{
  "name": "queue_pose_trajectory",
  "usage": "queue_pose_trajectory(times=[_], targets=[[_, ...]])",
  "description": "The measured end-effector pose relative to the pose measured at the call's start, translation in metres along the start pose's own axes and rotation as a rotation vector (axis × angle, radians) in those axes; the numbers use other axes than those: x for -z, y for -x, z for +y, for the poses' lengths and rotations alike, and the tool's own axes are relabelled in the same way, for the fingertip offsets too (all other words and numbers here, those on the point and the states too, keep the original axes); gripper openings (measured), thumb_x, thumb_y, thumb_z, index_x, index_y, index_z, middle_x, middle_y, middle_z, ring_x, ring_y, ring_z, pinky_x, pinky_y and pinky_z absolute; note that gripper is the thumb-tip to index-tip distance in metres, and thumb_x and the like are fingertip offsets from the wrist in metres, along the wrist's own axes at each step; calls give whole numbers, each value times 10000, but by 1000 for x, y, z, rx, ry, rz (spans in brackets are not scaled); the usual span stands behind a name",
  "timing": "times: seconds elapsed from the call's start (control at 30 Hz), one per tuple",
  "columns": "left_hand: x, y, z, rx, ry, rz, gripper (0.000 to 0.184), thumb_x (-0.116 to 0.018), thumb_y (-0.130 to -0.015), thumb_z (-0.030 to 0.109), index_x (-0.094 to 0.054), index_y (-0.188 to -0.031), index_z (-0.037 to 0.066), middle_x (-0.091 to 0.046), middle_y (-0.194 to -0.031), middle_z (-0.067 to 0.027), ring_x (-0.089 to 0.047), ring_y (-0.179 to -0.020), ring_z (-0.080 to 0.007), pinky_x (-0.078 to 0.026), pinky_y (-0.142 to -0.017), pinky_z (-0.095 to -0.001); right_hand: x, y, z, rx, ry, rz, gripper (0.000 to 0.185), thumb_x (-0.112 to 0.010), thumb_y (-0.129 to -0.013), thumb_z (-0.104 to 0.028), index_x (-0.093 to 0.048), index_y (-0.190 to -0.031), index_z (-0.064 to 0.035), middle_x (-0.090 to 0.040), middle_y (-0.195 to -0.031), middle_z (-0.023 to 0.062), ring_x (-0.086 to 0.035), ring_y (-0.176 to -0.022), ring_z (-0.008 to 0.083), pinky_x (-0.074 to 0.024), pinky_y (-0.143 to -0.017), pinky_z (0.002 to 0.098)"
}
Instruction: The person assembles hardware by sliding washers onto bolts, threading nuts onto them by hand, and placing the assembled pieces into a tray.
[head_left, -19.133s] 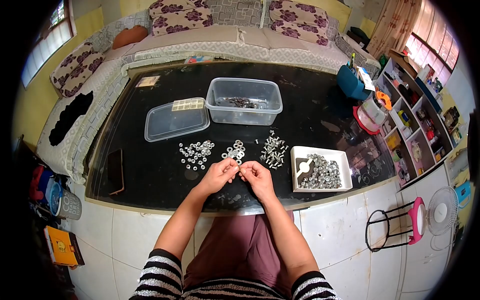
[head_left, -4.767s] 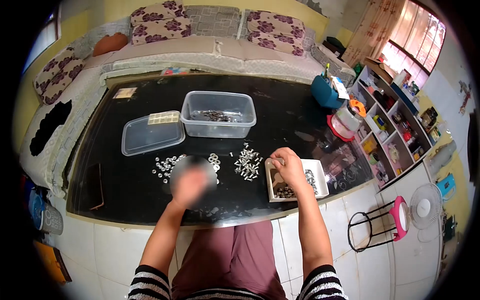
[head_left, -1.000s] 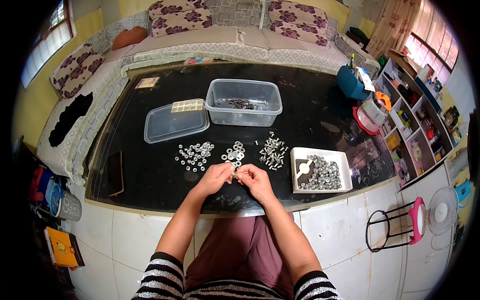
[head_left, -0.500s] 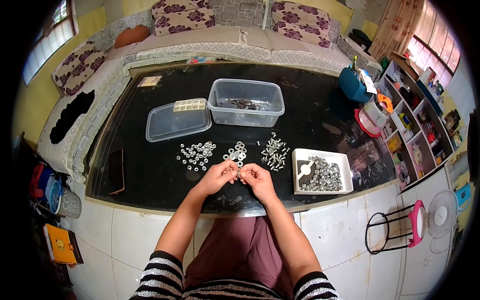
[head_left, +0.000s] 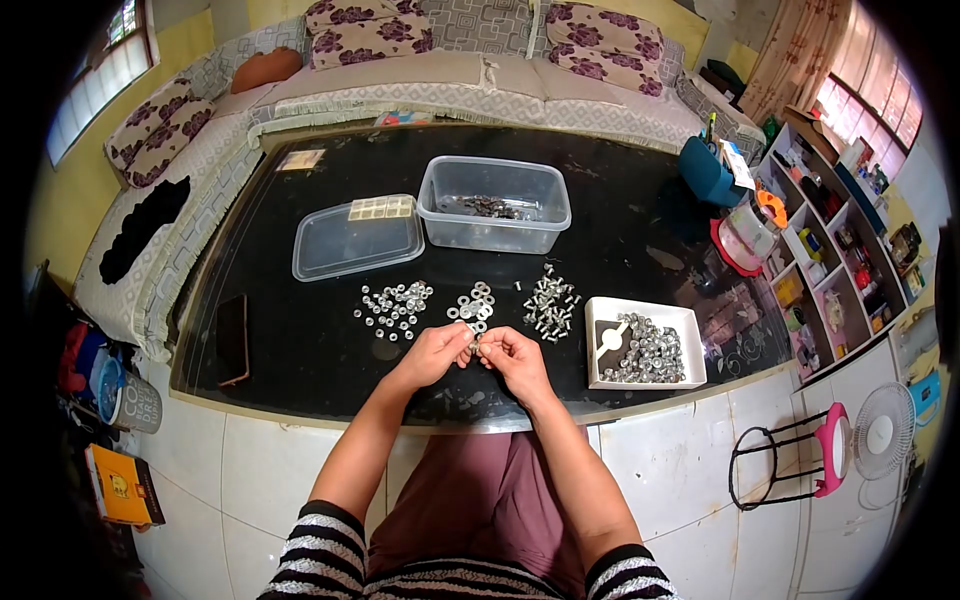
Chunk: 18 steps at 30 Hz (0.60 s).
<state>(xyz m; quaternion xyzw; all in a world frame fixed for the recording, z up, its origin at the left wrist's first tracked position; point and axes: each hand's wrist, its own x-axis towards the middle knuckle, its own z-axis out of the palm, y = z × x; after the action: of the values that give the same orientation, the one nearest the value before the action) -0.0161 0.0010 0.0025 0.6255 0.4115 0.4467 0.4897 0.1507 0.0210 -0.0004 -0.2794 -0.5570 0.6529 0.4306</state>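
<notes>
At the near side of the dark counter (head_left: 620,250), right in front of the person, a small metal piece (head_left: 475,347) sits between the two hands, mostly hidden by the fingers, so its exact shape can't be told. It's close fingertip work, and it looks like fitting or turning small hardware together. Any move from here calls for a light, steady pinch and the two sides kept in line.

And the grip? The left hand (head_left: 432,358) has thumb and forefinger drawn together on one side of the piece; the right hand (head_left: 516,364) pinches in from the other, fingers curled, with barely any gap. Both are closed down small, tips nearly meeting, palms off the counter. Whether one hand alone carries the piece, I can't tell.

Just beyond the fingertips lie the flat washers (head_left: 481,298), loosely overlapped. To their left, a scatter of small nut-like rings (head_left: 397,306); to their right, a heap of short bolts (head_left: 551,307), lying every which way. Farther right, the white box (head_left: 699,345) holds a crowd of shiny metal parts (head_left: 650,352), with a pale round-ended shape at its left side.

Out past the piles stands the clear tub (head_left: 493,236), small dark hardware (head_left: 491,207) in the bottom, its lid (head_left: 350,248) lying flat beside it. Over at the left edge, a phone (head_left: 232,342) lies well apart from it all.
</notes>
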Motion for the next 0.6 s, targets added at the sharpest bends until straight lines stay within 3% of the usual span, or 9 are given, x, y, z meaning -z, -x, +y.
queue_pose_trajectory(times=[0.1, 0.6], targets=[[-4, 2, 8, 34, 39, 73, 226, -456, -876, 228, -494, -817, 12, -531, -667, -32, -511, -612, -89, -428, -581, -225, 0, 0, -1, 0, -13, 0, 60, -537, -830, -61, -550, -857, -10, -554, -739, 10, -488, -640, 55, -407, -588, 180], [-4, 2, 8, 8, 46, 22, 189, -451, -874, 190, -488, -810, 16, -526, -644, -30, -505, -607, -89, -424, -583, -228, 1, 0, 0, -10, -21, 4, 62, -539, -831, -68, -549, -858, -13, -566, -754, 14, -497, -646, 57, -412, -589, 181]])
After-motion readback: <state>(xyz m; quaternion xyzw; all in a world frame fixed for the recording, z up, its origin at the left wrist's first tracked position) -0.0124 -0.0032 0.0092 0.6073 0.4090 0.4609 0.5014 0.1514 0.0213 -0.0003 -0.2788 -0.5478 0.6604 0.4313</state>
